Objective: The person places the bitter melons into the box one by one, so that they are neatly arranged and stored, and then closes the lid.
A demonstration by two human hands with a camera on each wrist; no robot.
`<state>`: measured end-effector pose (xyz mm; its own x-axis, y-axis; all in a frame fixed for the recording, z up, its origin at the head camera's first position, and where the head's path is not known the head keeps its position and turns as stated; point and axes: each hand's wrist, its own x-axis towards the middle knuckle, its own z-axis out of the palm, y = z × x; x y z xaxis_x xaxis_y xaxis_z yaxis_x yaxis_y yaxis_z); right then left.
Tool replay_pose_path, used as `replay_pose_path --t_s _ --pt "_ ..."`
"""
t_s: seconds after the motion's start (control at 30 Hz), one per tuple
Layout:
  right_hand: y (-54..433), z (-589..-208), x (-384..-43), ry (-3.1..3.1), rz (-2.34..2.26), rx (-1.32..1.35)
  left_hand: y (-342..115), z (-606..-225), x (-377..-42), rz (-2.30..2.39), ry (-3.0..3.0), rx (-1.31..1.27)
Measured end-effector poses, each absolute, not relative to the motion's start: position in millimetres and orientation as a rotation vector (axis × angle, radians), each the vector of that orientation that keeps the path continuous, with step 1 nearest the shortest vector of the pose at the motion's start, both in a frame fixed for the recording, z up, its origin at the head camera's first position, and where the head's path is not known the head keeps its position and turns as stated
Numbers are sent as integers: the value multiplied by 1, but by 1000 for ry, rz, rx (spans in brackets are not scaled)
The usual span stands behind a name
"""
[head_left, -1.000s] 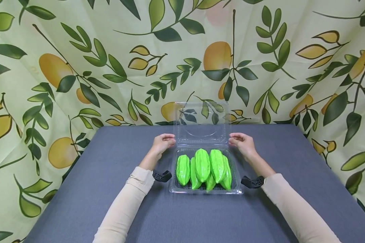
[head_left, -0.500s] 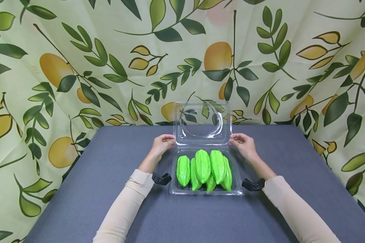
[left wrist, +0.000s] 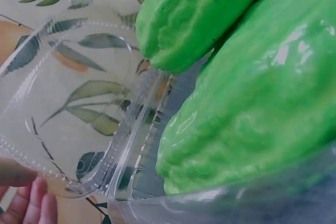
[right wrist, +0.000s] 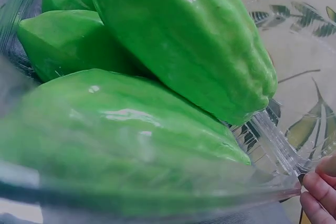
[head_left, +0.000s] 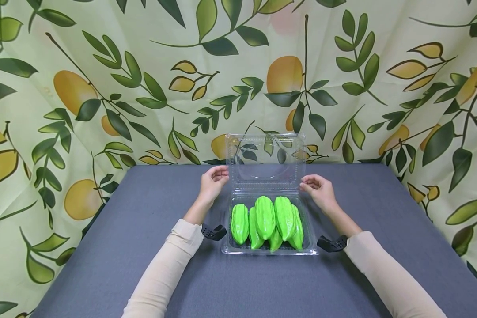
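A clear plastic clamshell container [head_left: 270,252] sits on the table with its lid [head_left: 265,172] raised upright at the back. In its base lie several glossy bright green, ridged fruits [head_left: 265,217], shaped like star fruits, some heaped on others. My left hand [head_left: 212,182] is at the lid's left edge; in the left wrist view, its thumb and fingers [left wrist: 34,205] pinch that edge near the lower corner. My right hand [head_left: 319,190] pinches the opposite edge low down, close to the hinge, with the fingertips [right wrist: 317,187] showing in the right wrist view.
A grey-blue cloth covers the table [head_left: 151,265]. Behind and at both sides hangs a curtain [head_left: 238,97] printed with leaves and orange fruits. A black wrist mount [head_left: 213,232] is on the left wrist, and another mount [head_left: 332,243] is on the right.
My left hand has shifted slightly up along the lid's edge. The lid's tilt has altered a little and a bright glare on it has gone. The fruits and base stay put.
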<state>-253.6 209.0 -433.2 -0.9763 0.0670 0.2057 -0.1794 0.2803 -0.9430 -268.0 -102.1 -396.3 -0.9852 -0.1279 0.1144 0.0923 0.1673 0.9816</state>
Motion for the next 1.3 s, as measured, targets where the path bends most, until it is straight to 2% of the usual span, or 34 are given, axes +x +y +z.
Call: replay_pose_path --t_s 0.67,0.97,1.3 --pt "205 -426 -243 -2235 1642 179 -104 -403 -263 -1937 -2106 -143" --pt "205 -419 -238 -2058 1732 253 -110 -402 -257 -1957 -2111 -213" --pt "203 -407 -229 -2002 1803 208 -116 -401 -254 -1872 -2203 -262"
